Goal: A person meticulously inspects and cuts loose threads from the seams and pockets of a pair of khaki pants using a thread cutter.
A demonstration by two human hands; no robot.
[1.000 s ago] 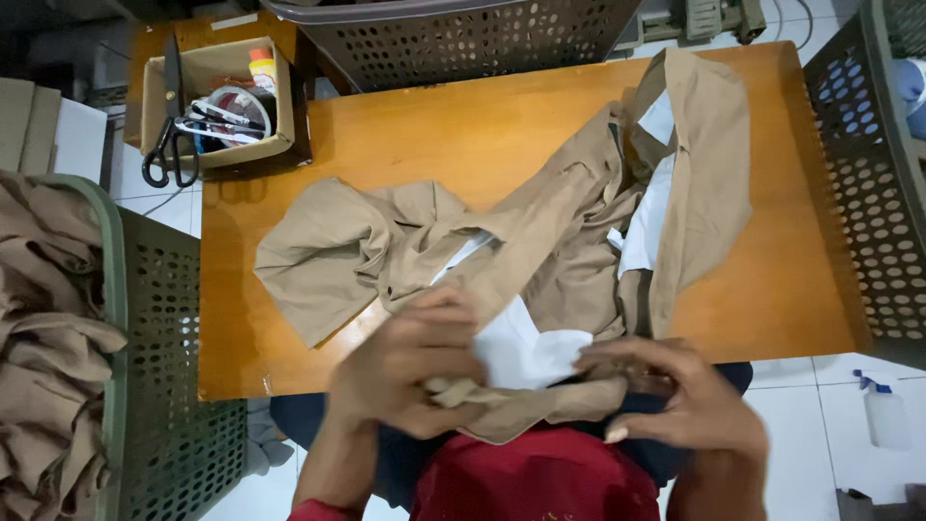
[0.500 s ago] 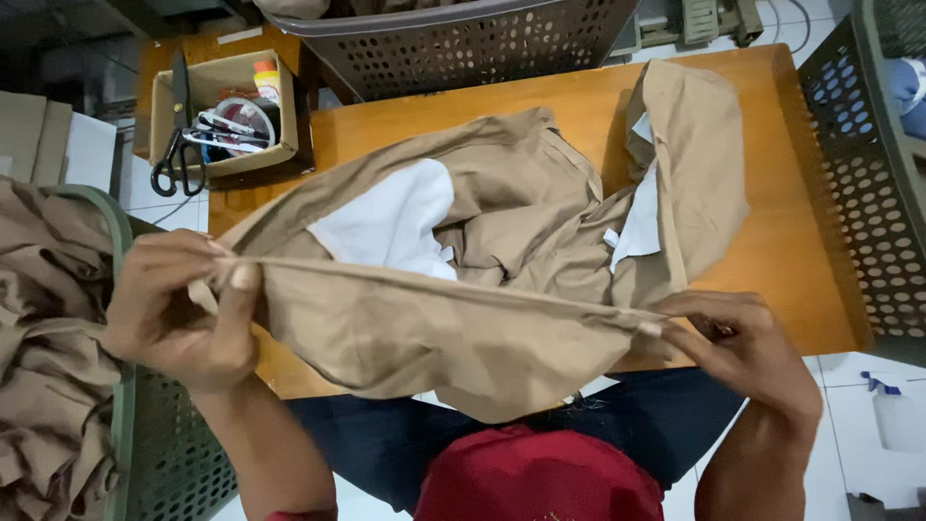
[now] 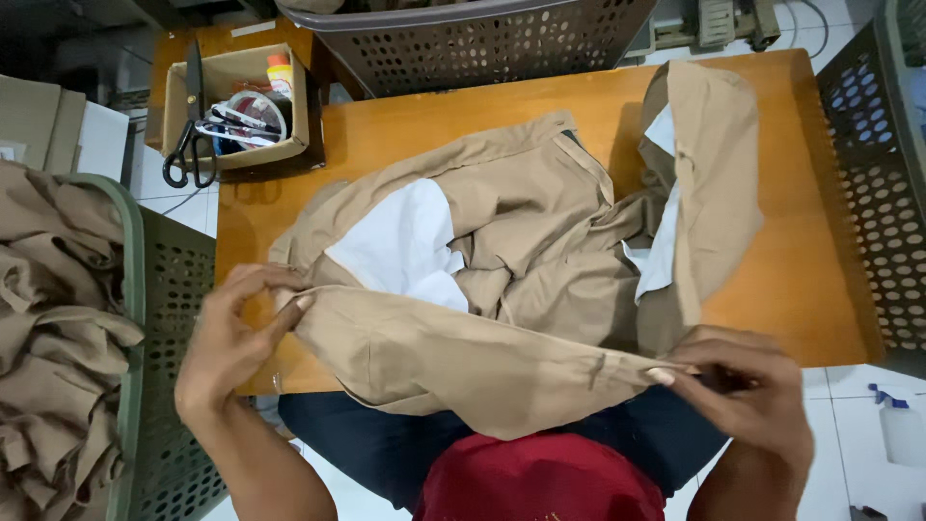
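Note:
A tan pair of trousers (image 3: 540,241) with white pocket lining (image 3: 405,241) lies spread over the wooden table (image 3: 791,289). My left hand (image 3: 231,338) pinches one end of its waistband at the table's near left edge. My right hand (image 3: 743,386) pinches the other end at the near right. The band between them is stretched into a straight line, and a flap of tan cloth hangs down toward my lap.
A green basket (image 3: 145,289) full of tan garments stands at the left. A cardboard box (image 3: 236,106) with black scissors (image 3: 188,145) sits at the far left. Grey perforated baskets stand at the back (image 3: 482,43) and right (image 3: 878,183). A spray bottle (image 3: 902,429) stands on the floor.
A second ago both hands were close together bunching the cloth near my lap. They then pulled apart and stretched the waistband. Since half a second ago my left hand has moved slightly inward and down.

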